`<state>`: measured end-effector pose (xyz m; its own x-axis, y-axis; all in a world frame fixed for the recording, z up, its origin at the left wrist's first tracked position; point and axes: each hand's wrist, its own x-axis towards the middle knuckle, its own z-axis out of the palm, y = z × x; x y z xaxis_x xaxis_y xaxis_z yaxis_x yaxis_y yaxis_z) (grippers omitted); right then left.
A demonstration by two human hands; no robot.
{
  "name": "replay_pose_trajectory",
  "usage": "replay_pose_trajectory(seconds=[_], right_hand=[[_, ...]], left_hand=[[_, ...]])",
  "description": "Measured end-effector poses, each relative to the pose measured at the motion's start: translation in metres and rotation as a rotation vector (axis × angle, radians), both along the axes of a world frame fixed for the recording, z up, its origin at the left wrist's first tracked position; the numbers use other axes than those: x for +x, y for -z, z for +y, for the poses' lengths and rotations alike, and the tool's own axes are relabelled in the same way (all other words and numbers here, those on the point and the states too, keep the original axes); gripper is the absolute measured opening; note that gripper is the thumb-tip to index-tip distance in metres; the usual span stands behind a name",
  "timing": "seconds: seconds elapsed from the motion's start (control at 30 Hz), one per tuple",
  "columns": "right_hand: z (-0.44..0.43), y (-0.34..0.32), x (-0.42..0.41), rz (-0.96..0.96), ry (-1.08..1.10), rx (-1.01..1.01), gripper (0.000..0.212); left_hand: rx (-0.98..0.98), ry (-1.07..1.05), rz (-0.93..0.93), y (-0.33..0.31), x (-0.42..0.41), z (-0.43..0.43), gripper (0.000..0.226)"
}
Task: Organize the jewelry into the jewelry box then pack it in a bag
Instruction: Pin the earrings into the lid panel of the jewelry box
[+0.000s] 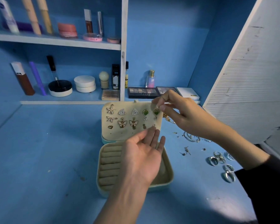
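Note:
An open jewelry box (169, 177) with a beige lining sits on the blue table. Its raised earring panel (129, 130) carries several earrings: stars, triangles, butterflies and green stones. My right hand (184, 115) pinches the panel's top right corner, right by a green stone earring (156, 112). Palm up, my left hand (144, 156) hovers over the box's ring rolls (110, 160), its fingertips touching the panel's lower right edge. Loose silver rings (223, 165), hoops (191, 137) and small studs (187, 150) lie on the table to the right.
Shelves behind hold cosmetics: jars (85, 84), bottles (150, 79), tubes and eyeshadow palettes (142, 92). A white slatted panel (249, 75) stands along the right side. A gold chain (168, 119) lies behind my right hand.

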<state>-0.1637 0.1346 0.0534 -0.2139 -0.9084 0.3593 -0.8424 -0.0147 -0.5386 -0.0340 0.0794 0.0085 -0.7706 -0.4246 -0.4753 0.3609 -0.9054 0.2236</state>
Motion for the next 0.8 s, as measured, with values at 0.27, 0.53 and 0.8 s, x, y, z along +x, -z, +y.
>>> replay_pose_trajectory(seconds=[0.27,0.53,0.8], right_hand=[[0.021,-0.003,0.010,0.015,-0.002,0.019,0.011],[0.049,-0.004,0.030,0.059,-0.022,0.049,0.021],[0.066,-0.011,0.045,0.051,-0.110,0.063,0.007]], left_hand=[[0.004,0.001,0.033,0.000,0.005,0.004,0.017],[-0.057,-0.005,0.049,0.002,0.014,0.022,0.021],[-0.133,0.024,0.050,0.011,0.020,0.034,0.031]])
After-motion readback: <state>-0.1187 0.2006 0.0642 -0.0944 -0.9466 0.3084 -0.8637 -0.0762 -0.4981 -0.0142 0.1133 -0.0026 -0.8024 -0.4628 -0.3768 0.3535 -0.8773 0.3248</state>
